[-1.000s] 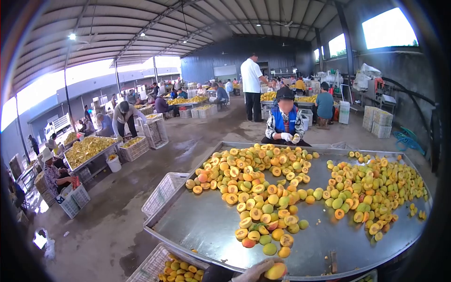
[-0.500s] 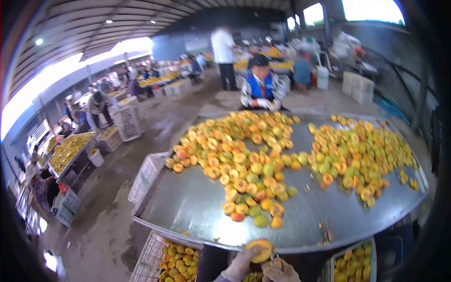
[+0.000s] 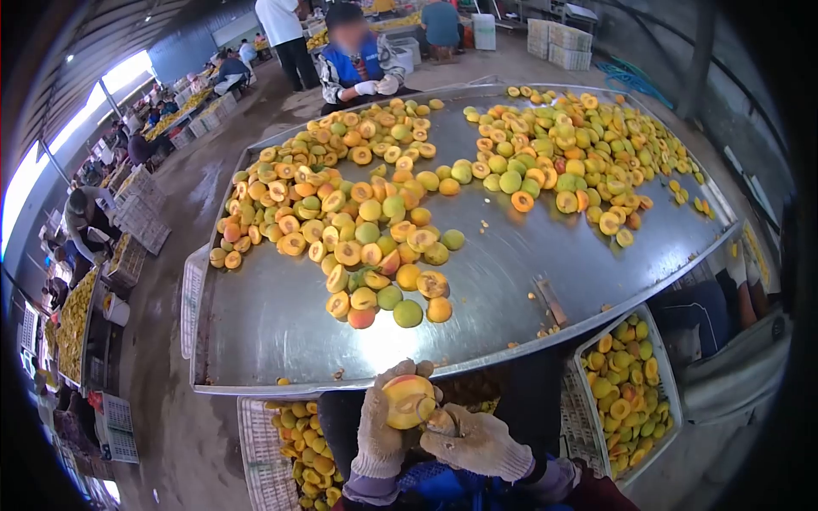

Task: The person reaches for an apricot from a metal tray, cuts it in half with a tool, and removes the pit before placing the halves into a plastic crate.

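My left hand (image 3: 380, 436), in a pale knitted work glove, holds a halved yellow peach (image 3: 406, 399) with its cut face toward me. My right hand (image 3: 479, 443), gloved alike, is closed around a small tool (image 3: 423, 409) with a thin curved metal loop. That loop touches the right edge of the cut face; the glove hides most of its handle. Both hands are just in front of the near edge of a metal table (image 3: 281, 328). Nearest on the tabletop lie peach halves (image 3: 407, 313), some cut side up.
A second heap of peach halves (image 3: 579, 162) covers the table's right side. Crates of halves stand below, left (image 3: 264, 460) and right (image 3: 673, 400). A small brown bar (image 3: 551, 302) lies near the front edge. Across the table sits a co-worker in a blue vest (image 3: 362, 64).
My view has tipped down and shifted, so the table and both hands sit higher in it. The right hand's tool now meets the peach half, whose cut face shows more fully.
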The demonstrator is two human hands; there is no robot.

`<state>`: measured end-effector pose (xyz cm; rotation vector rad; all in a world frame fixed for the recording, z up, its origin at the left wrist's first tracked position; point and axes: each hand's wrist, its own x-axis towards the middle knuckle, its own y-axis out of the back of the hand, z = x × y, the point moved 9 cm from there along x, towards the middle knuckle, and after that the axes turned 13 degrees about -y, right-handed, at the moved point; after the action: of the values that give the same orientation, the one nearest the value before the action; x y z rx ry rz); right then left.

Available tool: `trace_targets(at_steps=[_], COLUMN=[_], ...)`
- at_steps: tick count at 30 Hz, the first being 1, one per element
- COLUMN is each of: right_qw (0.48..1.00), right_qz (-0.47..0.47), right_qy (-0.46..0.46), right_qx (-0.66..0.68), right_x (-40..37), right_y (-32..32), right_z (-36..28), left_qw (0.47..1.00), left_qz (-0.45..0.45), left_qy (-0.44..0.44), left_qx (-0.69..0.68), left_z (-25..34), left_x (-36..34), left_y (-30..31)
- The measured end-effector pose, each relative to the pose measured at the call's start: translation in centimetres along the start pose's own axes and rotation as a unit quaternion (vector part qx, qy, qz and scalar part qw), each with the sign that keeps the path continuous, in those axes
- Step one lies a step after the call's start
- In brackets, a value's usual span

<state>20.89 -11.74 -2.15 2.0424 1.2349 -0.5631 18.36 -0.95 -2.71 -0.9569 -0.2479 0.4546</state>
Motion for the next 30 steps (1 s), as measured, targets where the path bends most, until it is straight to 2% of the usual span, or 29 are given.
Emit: trace_targets(at_steps=[1, 4, 6, 7, 9, 10, 12, 13, 14, 16, 17, 18, 19, 21, 22, 23, 24, 26, 28, 30], right_qw=[1.000, 0.994, 1.000, 1.000, 0.986, 0.986, 0.995, 0.995, 0.990, 0.983, 0.983, 0.961, 0.960, 0.936, 0.936, 0.930, 0.923, 0.915, 0.962, 0.970], right_qz=[0.000, 0.048, 0.024, 0.024, 0.107, 0.108, 0.048, 0.049, 0.038, 0.028, -0.066, -0.160, -0.160, -0.221, -0.220, -0.244, -0.269, -0.289, -0.228, -0.210], right_qy=[-0.003, 0.096, 0.000, -0.003, 0.123, 0.121, 0.083, 0.081, 0.127, 0.174, 0.098, 0.020, 0.021, -0.011, -0.011, 0.025, 0.061, 0.105, 0.043, 0.011], right_qx=[0.003, -0.011, 0.018, 0.020, -0.033, -0.031, 0.036, 0.036, 0.042, 0.048, 0.139, 0.226, 0.227, 0.274, 0.275, 0.273, 0.270, 0.262, 0.144, 0.119], right_x=[-0.1, -1.5, -1.3, -1.3, -2.1, -2.0, -1.6, -1.7, -2.4, -2.7, -1.5, -1.1, -1.3, -2.5, -2.5, -2.9, -3.2, -3.3, -2.6, -3.5], right_y=[0.0, 1.0, 1.1, 0.8, 1.0, 0.9, 0.3, 0.6, 0.9, 0.8, -0.4, -1.8, -1.6, -1.5, -1.8, -2.9, -4.0, -4.2, -4.3, -2.6], right_z=[0.2, -1.8, -1.1, -0.7, -1.8, -1.8, -1.2, -1.2, -2.1, -2.5, -1.4, -0.6, -0.4, -0.7, -0.5, -0.7, -0.9, -2.0, -0.9, -1.5], left_qw=[1.000, 0.997, 0.995, 0.993, 0.990, 0.984, 0.978, 0.956, 0.928, 0.907, 0.883, 0.883, 0.866, 0.847, 0.917, 0.963, 0.982, 0.986, 0.988, 0.989], left_qz=[0.009, 0.008, -0.003, -0.001, 0.000, 0.016, 0.029, 0.023, 0.017, -0.008, -0.031, -0.032, -0.044, -0.059, -0.049, -0.037, -0.073, -0.015, 0.005, 0.013], left_qy=[-0.010, -0.030, -0.039, -0.057, -0.074, -0.089, -0.101, -0.141, -0.180, -0.206, -0.232, -0.232, -0.239, -0.244, -0.136, -0.024, 0.074, 0.044, 0.015, -0.018], left_qx=[0.028, 0.074, 0.092, 0.107, 0.122, 0.152, 0.181, 0.254, 0.326, 0.367, 0.406, 0.406, 0.437, 0.468, 0.372, 0.267, 0.159, 0.160, 0.153, 0.145], left_z=[0.2, 0.4, 0.3, 0.5, 0.6, 0.9, 1.1, 2.0, 2.7, 2.9, 3.2, 3.1, 3.2, 3.7, 2.8, 1.7, 0.3, 0.1, 0.5, 1.1], left_x=[0.0, -0.4, -0.5, -0.6, -0.8, -1.0, -1.3, -1.3, -1.4, -1.5, -1.6, -1.6, -1.6, -1.5, -0.7, -0.6, -1.0, -0.9, -0.5, 0.2], left_y=[-0.2, -0.5, -0.8, -1.0, -1.4, -1.4, -1.7, -2.3, -2.8, -3.2, -3.7, -3.4, -3.5, -3.8, -3.6, -3.8, -5.2, -4.6, -4.7, -4.6])
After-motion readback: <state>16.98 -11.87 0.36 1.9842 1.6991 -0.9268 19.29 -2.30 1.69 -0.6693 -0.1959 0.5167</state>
